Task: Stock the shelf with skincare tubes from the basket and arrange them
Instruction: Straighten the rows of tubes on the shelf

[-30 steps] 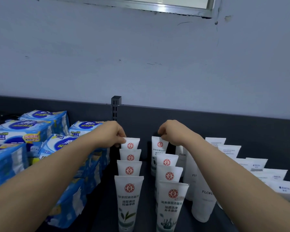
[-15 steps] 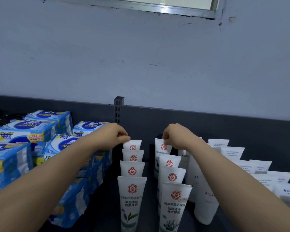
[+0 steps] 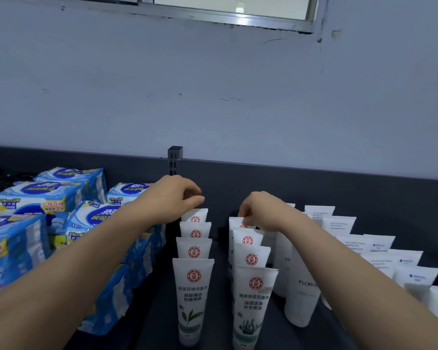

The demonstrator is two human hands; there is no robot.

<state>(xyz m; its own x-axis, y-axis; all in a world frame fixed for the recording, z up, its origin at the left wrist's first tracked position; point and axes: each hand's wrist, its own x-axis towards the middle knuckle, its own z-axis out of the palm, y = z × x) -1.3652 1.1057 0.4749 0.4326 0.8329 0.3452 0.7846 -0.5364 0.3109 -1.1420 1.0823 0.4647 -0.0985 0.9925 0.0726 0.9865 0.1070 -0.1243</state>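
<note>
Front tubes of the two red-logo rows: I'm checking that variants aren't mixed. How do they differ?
The left front tube shows a green leaf sprig near its base; the right front tube shows a darker, seaweed-like plant. The right front tube stands slightly nearer the camera than the left. Both are white, crimped end up, with the same round red logo.

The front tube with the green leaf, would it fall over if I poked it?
Probably yes: the leaf tube stands tall and narrow, cap down. Pushed backward, it would likely bump the tube right behind it. Its flat crimped top suggests soft plastic that squishes a bit.
</note>
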